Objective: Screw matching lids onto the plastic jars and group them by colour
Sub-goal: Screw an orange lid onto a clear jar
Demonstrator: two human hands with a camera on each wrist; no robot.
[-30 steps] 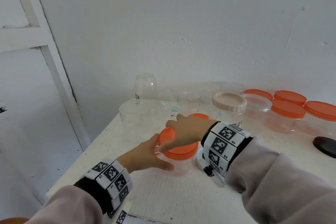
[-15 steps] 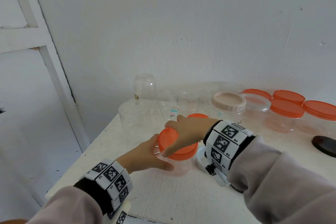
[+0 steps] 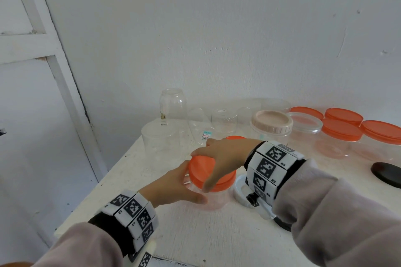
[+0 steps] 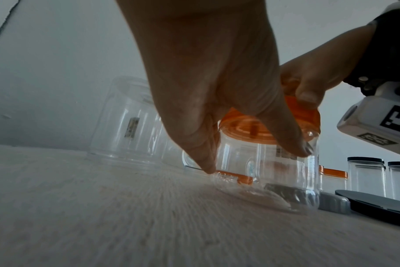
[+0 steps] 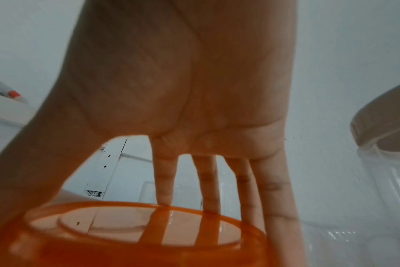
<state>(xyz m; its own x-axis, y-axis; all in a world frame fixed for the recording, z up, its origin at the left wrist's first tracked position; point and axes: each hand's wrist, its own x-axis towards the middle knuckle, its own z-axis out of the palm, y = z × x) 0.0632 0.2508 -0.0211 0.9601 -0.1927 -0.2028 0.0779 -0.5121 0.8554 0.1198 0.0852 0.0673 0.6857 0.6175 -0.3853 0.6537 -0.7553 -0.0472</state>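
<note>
The white bands on my wrists carry black square code marks; on my right wristband [image 3: 273,163] I read small "R4", "R3" and "R2". A clear jar [image 3: 201,129] at 12 o'clock wears a price sticker [image 3: 206,134]; its print is too small to read.

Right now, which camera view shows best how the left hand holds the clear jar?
The left wrist view: the left hand grips the jar, fingers and thumb curled round its wall under the orange lid. The head view shows the hand from above, partly hiding the jar. The right wrist view shows only the lid.
</note>
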